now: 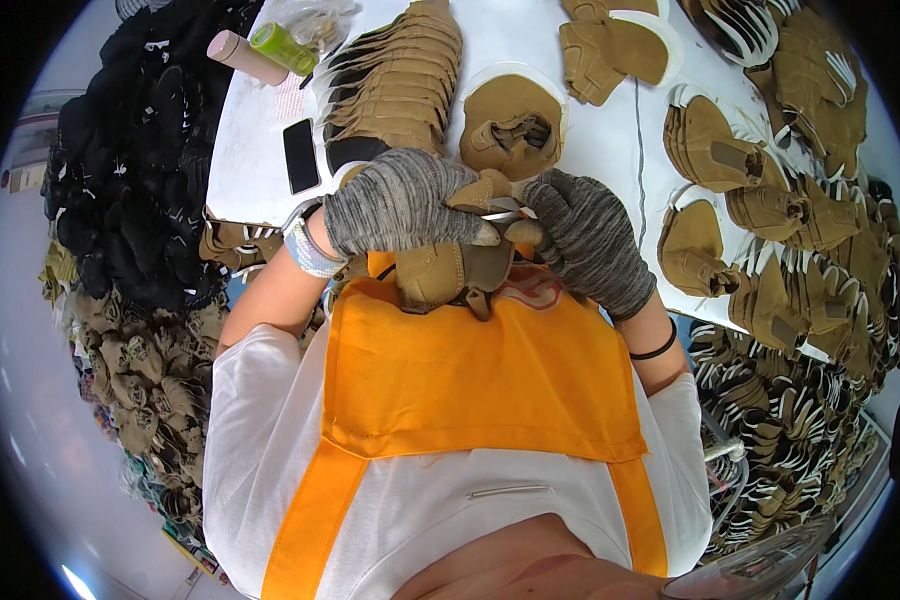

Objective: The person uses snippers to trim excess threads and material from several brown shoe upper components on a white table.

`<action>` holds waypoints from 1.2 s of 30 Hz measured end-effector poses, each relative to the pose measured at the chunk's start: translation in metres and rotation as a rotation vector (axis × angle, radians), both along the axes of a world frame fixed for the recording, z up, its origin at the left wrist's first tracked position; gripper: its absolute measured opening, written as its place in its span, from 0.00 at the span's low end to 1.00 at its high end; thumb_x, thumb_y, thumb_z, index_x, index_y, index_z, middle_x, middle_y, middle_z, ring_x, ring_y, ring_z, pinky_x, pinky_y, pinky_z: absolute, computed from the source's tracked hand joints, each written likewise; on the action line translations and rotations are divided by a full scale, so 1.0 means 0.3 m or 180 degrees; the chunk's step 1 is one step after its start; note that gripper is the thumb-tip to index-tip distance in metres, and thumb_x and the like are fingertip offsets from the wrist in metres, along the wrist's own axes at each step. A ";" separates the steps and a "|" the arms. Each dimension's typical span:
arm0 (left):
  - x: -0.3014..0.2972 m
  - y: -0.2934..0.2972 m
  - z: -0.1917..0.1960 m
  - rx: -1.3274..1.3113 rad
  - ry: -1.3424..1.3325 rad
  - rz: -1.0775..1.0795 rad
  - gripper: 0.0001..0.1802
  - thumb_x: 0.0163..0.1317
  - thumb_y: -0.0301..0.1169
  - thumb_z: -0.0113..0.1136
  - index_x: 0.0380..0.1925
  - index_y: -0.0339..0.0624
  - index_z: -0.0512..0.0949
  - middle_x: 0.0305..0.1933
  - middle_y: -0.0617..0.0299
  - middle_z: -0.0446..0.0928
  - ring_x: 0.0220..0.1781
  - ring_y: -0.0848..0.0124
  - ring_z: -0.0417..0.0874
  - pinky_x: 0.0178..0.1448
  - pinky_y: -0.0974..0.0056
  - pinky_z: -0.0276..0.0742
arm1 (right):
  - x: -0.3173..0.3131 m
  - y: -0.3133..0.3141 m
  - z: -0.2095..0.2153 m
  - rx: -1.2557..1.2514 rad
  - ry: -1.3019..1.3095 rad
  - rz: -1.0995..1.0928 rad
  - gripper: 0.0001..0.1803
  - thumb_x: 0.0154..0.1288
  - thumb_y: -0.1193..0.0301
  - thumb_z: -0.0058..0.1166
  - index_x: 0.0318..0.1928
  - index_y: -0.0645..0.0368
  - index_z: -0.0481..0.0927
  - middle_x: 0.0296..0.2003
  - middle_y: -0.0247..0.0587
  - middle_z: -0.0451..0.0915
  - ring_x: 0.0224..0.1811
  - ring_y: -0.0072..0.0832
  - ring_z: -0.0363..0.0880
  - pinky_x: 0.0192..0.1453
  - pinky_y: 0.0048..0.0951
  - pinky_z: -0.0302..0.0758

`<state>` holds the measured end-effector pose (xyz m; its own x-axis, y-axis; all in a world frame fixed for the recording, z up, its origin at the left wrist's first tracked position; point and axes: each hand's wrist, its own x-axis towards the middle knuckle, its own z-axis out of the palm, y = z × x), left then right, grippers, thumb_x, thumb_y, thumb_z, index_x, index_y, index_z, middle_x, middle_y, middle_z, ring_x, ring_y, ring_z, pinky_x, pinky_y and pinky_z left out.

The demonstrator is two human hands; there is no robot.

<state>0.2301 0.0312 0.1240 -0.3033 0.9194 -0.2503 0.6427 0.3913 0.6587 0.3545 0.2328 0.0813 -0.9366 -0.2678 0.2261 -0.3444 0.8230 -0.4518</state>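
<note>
Both my hands wear grey knitted gloves and are held close together in front of my chest. My left hand [400, 205] is closed on a brown shoe upper [432, 276], its thumb pressed over the top part. The upper hangs below the fingers against my orange apron, showing stitched seams. Facing it, my right hand [592, 240] pinches a small, pale, pointed, blade-like piece [506, 210] at the upper's edge; its exact kind is hard to make out. Just beyond my hands, another brown upper [511, 125] with a white rim lies on the white table [610, 135].
A row of overlapping brown uppers [398, 80] lies ahead at left, beside a phone [301, 156], a pink bottle [245, 57] and a green bottle [282, 47]. More uppers [705, 140] sit at right. Black pieces [130, 170] are heaped at far left.
</note>
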 end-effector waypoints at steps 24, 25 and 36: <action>0.008 0.009 -0.009 0.0046 -0.0271 0.0157 0.22 0.55 0.51 0.63 0.40 0.46 0.82 0.32 0.58 0.83 0.33 0.64 0.83 0.40 0.65 0.77 | -0.009 0.010 -0.023 -0.0753 0.0228 -0.0086 0.13 0.57 0.67 0.58 0.39 0.62 0.76 0.30 0.45 0.76 0.31 0.43 0.77 0.34 0.37 0.74; 0.009 0.013 -0.011 0.0062 -0.0306 0.0183 0.23 0.54 0.49 0.65 0.40 0.44 0.82 0.31 0.57 0.83 0.32 0.65 0.83 0.40 0.67 0.76 | -0.004 0.007 -0.025 -0.0601 0.0295 -0.0070 0.14 0.57 0.66 0.59 0.41 0.60 0.77 0.30 0.44 0.76 0.31 0.42 0.77 0.34 0.37 0.74; 0.016 0.026 -0.046 0.0043 -0.0157 0.0253 0.30 0.51 0.46 0.69 0.49 0.39 0.77 0.40 0.53 0.81 0.45 0.62 0.81 0.50 0.62 0.74 | -0.058 -0.003 -0.128 -0.3500 -0.0618 -0.1077 0.23 0.62 0.60 0.60 0.48 0.64 0.72 0.39 0.36 0.76 0.43 0.21 0.71 0.48 0.22 0.71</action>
